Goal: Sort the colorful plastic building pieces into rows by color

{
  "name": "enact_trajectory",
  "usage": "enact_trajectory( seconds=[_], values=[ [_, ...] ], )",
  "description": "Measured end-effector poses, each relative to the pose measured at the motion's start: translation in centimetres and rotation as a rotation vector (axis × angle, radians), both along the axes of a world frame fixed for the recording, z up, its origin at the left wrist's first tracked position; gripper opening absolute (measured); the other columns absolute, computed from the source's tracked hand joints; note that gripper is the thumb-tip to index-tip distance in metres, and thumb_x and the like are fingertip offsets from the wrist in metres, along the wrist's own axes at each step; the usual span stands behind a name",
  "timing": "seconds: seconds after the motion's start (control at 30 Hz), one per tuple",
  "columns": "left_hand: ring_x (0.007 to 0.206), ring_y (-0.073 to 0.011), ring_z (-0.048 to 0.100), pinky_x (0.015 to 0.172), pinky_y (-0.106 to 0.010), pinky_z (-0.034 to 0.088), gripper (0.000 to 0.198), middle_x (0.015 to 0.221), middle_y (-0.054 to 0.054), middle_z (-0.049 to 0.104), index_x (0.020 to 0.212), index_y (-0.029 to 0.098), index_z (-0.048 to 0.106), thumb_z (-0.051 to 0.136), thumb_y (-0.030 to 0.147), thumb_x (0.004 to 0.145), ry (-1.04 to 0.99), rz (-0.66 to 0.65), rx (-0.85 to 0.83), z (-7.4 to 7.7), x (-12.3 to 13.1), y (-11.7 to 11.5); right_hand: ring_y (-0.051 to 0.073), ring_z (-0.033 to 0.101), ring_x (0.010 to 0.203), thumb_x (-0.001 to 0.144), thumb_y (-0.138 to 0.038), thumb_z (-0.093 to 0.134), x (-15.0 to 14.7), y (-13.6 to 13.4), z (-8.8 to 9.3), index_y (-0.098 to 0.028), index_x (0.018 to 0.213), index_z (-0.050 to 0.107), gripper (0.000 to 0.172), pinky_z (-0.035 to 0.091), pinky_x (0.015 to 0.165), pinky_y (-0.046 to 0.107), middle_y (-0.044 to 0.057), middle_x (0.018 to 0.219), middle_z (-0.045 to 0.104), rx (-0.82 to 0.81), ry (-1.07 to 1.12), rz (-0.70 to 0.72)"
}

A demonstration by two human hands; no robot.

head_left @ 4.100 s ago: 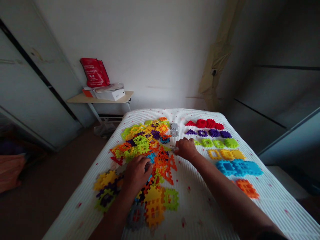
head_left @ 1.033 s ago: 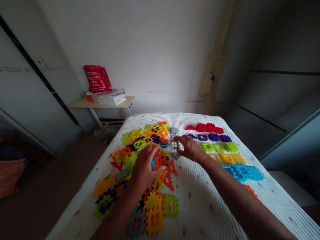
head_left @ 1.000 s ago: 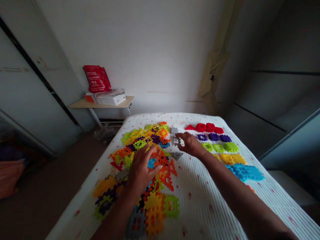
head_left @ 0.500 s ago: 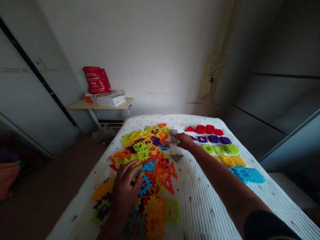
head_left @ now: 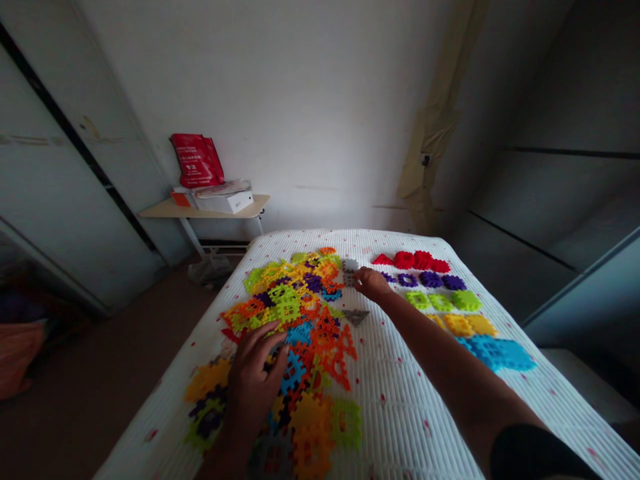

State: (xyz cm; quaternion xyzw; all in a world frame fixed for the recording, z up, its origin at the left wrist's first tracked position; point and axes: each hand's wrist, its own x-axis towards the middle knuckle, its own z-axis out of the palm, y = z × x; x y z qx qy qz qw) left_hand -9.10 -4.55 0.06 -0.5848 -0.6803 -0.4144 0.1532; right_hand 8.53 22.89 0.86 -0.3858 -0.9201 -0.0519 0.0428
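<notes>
My left hand [head_left: 257,367] rests over a heap of plastic toothed building pieces [head_left: 285,310], its fingers spread and bent, holding nothing I can see. The heap mixes orange, yellow, green, blue and purple. Farther off, my right hand [head_left: 373,285] has its fingers curled together, fingertips at the right edge of some grey toothed pieces [head_left: 349,267]. Whether a piece is between those fingers is hidden. A grey triangular piece [head_left: 356,316] lies on the cloth nearer to me, left of my right forearm.
Beyond my right arm lie rows of red pieces [head_left: 413,259], purple pieces [head_left: 431,279], green pieces [head_left: 443,301], yellow pieces [head_left: 463,325] and blue pieces [head_left: 497,353]. All are on a white ribbed bedcover [head_left: 380,427]. A small table [head_left: 165,210] holds a red bag [head_left: 197,161] and boxes.
My right hand has shifted very slightly right at the grey pieces. My left hand stays over the heap, and the whole view has moved a little.
</notes>
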Motion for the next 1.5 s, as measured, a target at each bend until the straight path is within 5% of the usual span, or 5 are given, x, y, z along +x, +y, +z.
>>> enact_trajectory(
  seconds=[0.6, 0.8, 1.0, 1.27, 1.5],
  values=[
    [0.095, -0.0204, 0.06, 0.086, -0.034, 0.048, 0.012, 0.101, -0.006, 0.065, 0.087, 0.02, 0.066, 0.057, 0.022, 0.081, 0.036, 0.022, 0.047, -0.1, -0.3, 0.2, 0.022, 0.062, 0.086, 0.079, -0.022, 0.056, -0.5, 0.4, -1.0, -0.016, 0.094, 0.066, 0.019, 0.043, 0.068, 0.026, 0.011, 0.099, 0.063, -0.018, 0.058, -0.045],
    [0.089, -0.0182, 0.061, 0.082, -0.031, 0.049, 0.01, 0.092, -0.005, 0.067, 0.083, 0.02, 0.066, 0.056, 0.022, 0.08, -0.039, 0.086, 0.069, -0.2, -1.3, -0.1, 0.019, 0.061, 0.088, 0.08, -0.024, 0.058, -0.3, -0.4, 0.6, -0.017, 0.101, 0.064, 0.023, 0.044, 0.073, 0.025, 0.01, 0.103, 0.063, -0.006, 0.204, -0.01],
    [0.082, -0.017, 0.062, 0.08, -0.029, 0.048, 0.011, 0.086, -0.004, 0.067, 0.083, 0.02, 0.065, 0.056, 0.024, 0.079, -0.174, 0.216, 0.103, -0.7, -3.2, -0.9, 0.014, 0.061, 0.074, 0.087, -0.027, 0.051, 1.1, -4.7, 1.8, -0.016, 0.1, 0.063, 0.021, 0.043, 0.068, 0.023, 0.007, 0.095, 0.064, -0.015, 0.395, 0.081],
    [0.082, -0.0187, 0.062, 0.081, -0.031, 0.047, 0.016, 0.083, -0.004, 0.069, 0.08, 0.02, 0.067, 0.054, 0.028, 0.076, -0.293, 0.32, 0.071, -0.6, -4.5, -1.4, 0.013, 0.058, 0.062, 0.092, -0.026, 0.037, 5.1, -13.2, -1.8, -0.018, 0.08, 0.062, 0.029, 0.037, 0.058, 0.022, 0.004, 0.071, 0.063, -0.081, 0.402, 0.263],
    [0.074, -0.0193, 0.063, 0.071, -0.03, 0.048, 0.024, 0.084, -0.004, 0.07, 0.084, 0.02, 0.069, 0.052, 0.033, 0.073, -0.504, 0.475, -0.013, -1.1, -7.2, -2.5, 0.013, 0.058, 0.063, 0.094, -0.028, 0.034, 6.4, -14.6, -4.3, -0.018, 0.078, 0.062, 0.033, 0.038, 0.058, 0.022, 0.004, 0.072, 0.063, -0.133, 0.395, 0.284]
  ],
)
